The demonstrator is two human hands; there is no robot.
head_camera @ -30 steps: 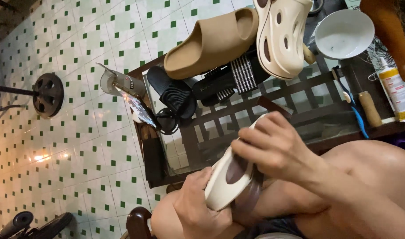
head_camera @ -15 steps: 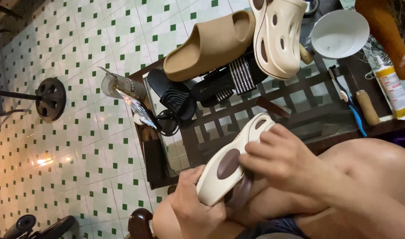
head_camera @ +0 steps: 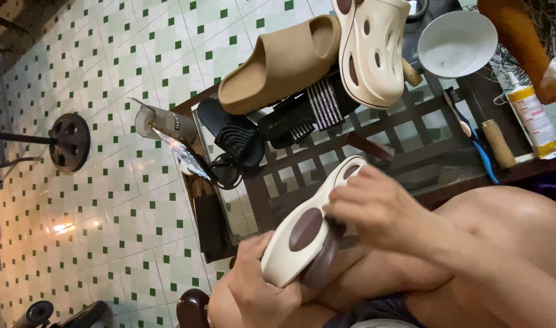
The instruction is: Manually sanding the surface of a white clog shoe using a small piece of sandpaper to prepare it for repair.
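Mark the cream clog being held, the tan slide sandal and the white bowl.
cream clog (head_camera: 296, 243), head view, on its cream upper beside the dark oval hole.
tan slide sandal (head_camera: 272, 67), head view, on the broad top strap.
white bowl (head_camera: 457, 45), head view, on its inner surface.

It looks like a home room: a floor (head_camera: 108, 121) of white tiles with green squares, a dark glass-topped worktop (head_camera: 375, 152) carrying slippers (head_camera: 278, 61), a white bowl (head_camera: 457, 42) and a glue bottle (head_camera: 533, 118).
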